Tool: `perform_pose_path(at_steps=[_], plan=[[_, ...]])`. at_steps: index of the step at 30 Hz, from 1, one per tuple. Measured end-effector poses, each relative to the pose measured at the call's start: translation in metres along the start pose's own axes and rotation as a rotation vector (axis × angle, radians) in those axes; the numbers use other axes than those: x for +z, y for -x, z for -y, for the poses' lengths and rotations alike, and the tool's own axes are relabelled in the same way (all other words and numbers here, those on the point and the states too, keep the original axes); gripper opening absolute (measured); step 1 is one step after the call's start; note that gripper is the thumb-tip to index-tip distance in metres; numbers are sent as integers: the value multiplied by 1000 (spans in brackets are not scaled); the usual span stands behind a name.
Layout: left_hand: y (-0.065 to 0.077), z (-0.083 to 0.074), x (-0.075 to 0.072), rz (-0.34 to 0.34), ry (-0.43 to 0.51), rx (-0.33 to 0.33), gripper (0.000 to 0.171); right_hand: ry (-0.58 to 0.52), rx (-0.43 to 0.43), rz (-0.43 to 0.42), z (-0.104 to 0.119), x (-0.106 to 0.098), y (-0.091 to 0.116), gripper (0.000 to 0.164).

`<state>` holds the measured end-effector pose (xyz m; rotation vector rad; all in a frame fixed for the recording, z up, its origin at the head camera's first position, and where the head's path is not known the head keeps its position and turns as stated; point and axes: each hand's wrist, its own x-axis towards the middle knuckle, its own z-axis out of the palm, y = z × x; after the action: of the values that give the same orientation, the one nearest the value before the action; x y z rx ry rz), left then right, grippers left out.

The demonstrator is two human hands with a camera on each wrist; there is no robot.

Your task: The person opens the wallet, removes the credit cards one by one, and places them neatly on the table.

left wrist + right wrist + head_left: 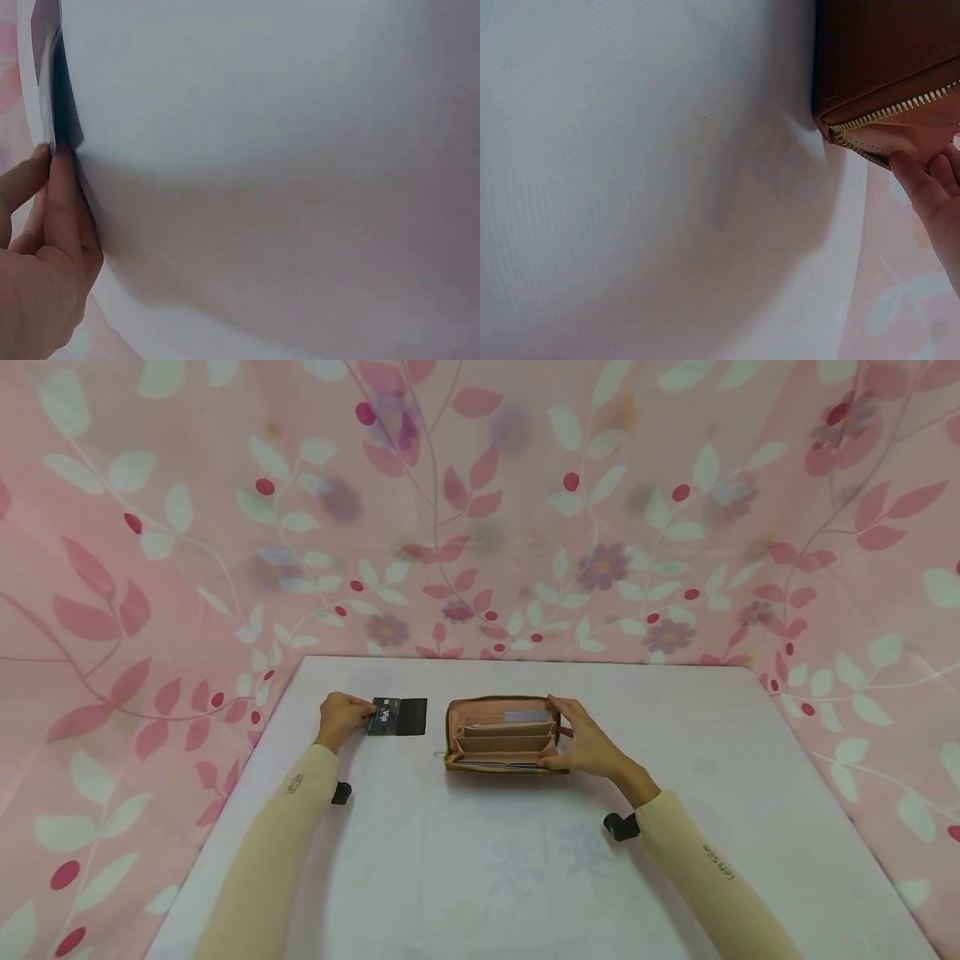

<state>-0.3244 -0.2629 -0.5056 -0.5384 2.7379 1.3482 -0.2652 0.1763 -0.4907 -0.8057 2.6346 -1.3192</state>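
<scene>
At the left, my left hand (343,718) pinches a dark card marked VIP (385,722) by its left edge. A plain black card-like piece (412,717) lies directly to its right. In the left wrist view, thumb and fingers meet on the thin edge of the card (66,105). My right hand (600,747) holds the right end of a brown zip wallet (506,745), thumb at the near edge and fingers at the far edge. The wallet gapes upward, showing pinkish-tan compartments and a pale card (527,716) in the far one. Its gold zipper (900,109) is undone.
Both hands work over a white-covered table (465,860). Behind it and along its sides hangs a pink floral cloth (480,510). Dark wrist cameras sit beneath the left wrist (341,792) and the right wrist (621,827).
</scene>
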Motion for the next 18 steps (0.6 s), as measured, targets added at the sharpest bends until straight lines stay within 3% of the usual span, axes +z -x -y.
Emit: perform_pose_path(at_steps=[6,12,18], plan=[[4,-6,2,-57,-195,121,22,1,-8,-10,0,0,0,105],[10,-14,4,-91,-207,162,21,4,-3,-13,2,0,0,105],[10,-10,6,-148,-226,196,19,-32,-19,-6,2,1,1,103]])
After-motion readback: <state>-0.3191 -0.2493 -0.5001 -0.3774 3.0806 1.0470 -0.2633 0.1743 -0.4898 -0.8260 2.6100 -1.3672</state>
